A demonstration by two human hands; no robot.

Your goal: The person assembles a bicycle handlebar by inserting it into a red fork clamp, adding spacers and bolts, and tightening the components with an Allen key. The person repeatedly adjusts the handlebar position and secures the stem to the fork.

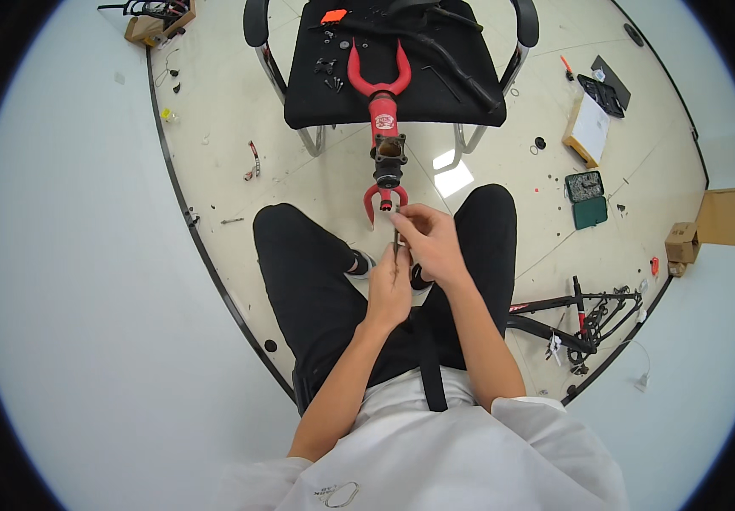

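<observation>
A red forked bicycle frame part [383,122] lies over the front edge of a black chair seat [316,102], its prongs resting on the seat. A dark clamp-like fitting [389,150] sits midway along it, and a smaller red fork end [369,204] points toward me. Between my knees, my left hand [390,289] is closed around the lower part of a thin dark rod-like tool [396,242]. My right hand [432,243] pinches at the tool's upper end, just beside the small fork end. What its fingertips hold is too small to make out.
On the seat lie small bolts [333,83], a hex key [444,81] and a black frame tube [435,55]. A black bicycle frame [584,319] rests on the floor to my right, near a green bit case [589,213] and a white-topped box [587,128].
</observation>
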